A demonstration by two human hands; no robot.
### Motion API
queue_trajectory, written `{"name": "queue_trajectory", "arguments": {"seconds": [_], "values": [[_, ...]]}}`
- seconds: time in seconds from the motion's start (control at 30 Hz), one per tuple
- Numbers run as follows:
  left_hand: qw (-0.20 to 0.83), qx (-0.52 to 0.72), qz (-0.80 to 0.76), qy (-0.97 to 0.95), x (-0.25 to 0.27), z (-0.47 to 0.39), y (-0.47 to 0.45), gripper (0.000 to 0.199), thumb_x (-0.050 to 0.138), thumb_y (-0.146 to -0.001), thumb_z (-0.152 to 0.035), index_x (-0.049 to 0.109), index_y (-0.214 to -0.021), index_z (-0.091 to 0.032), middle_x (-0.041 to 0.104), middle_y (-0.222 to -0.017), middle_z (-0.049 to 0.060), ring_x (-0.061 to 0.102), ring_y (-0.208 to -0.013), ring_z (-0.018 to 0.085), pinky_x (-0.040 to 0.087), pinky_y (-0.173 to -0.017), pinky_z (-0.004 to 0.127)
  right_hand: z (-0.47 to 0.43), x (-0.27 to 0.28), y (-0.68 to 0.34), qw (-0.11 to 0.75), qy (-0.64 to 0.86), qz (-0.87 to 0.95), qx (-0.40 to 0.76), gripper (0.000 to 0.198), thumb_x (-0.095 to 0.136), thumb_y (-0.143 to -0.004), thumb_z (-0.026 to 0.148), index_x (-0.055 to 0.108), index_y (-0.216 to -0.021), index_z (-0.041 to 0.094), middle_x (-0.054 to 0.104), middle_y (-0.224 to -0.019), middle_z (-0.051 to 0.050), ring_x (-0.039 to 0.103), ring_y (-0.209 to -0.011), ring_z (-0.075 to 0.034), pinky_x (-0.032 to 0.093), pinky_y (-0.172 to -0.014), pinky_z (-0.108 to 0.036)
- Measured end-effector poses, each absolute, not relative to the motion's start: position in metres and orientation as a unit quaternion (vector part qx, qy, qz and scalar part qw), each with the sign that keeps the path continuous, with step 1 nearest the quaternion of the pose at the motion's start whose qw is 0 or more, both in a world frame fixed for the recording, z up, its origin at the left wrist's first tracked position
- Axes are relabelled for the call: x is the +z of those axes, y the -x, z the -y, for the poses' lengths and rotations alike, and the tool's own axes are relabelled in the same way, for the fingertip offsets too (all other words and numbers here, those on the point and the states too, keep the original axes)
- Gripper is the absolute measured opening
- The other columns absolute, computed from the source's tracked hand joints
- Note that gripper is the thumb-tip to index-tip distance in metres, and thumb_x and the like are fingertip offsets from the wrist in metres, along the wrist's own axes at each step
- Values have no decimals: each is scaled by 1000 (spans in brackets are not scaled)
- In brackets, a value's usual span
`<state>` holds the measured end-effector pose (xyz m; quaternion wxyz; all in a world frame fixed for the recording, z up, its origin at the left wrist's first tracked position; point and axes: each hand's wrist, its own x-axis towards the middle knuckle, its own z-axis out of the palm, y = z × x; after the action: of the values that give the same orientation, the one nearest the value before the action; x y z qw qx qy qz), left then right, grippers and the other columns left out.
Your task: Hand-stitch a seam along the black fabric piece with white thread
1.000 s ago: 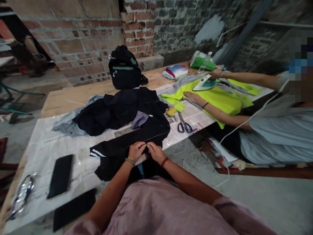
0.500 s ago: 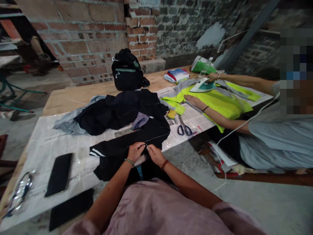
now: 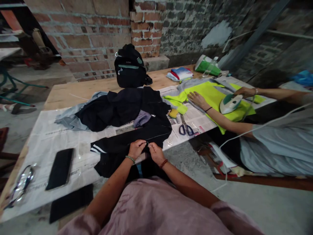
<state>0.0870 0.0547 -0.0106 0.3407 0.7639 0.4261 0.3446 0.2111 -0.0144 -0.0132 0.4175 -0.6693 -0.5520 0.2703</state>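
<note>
Now my right hand (image 3: 156,154) sits a touch farther from my left hand (image 3: 136,149), baring a thin pale sliver (image 3: 147,143) between; I judge that it wants delicate handling. My right fingers pinch it; what my left ones clasp, I cannot tell. The black garment (image 3: 156,127) lies mid-frame, at the near edge of the desk (image 3: 97,86); open newspaper (image 3: 83,166) stretches lower left, toward the phone (image 3: 60,168).

wooden table (image 3: 60,93) | black bag (image 3: 129,71) on it | newspaper (image 3: 41,137) in front of bag | folded clothes (image 3: 180,74), green-white packet (image 3: 207,66) right of bag
</note>
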Motion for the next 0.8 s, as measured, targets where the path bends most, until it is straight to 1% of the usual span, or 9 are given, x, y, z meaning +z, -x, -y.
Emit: {"name": "queue_trajectory", "arguments": {"seconds": [0.37, 0.8], "values": [[333, 333, -422, -775, -16, -56, -87, 13, 54, -74, -17, 66, -76, -20, 67, -79, 1, 61, -74, 13, 48, -72, 25, 11, -16, -202, 383, 705, 561, 205, 26, 32, -83, 27, 56, -80, 18, 55, -62, -1, 51, -57, -13, 34, -53, -21], [309, 327, -373, -811, -19, -54, -85, 14, 52, -76, -19, 65, -78, -20, 66, -77, 2, 60, -72, 12, 47, -69, 23, 13, -22, -203, 368, 706, 575, 186, 26, 31, -83, 27, 56, -82, 18, 56, -64, -2, 51, -59, -13, 35, -55, -21]]}}
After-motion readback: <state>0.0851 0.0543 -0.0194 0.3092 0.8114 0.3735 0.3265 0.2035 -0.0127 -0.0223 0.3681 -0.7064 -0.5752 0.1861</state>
